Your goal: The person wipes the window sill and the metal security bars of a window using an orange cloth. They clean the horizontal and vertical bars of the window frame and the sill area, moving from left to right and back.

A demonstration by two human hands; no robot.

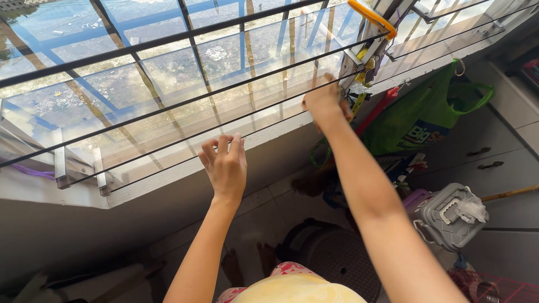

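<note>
I stand at a wide window (pixel 168 73) with dark metal bars (pixel 185 102) across the glass. My left hand (pixel 224 163) is raised with fingers together and slightly curled, close to the white window sill (pixel 185 168), holding nothing. My right hand (pixel 325 101) reaches further up and presses against the glass near the window frame (pixel 359 56); whether it grips anything there is hidden by the back of the hand. Below me my feet rest on a dark round stool (pixel 331 252).
A green shopping bag (pixel 421 120) hangs at the right beside red and yellow tools. A grey plastic container (pixel 449 216) sits on the tiled floor. White cabinet doors (pixel 494 151) with dark handles line the right wall. A red mat (pixel 505 289) lies bottom right.
</note>
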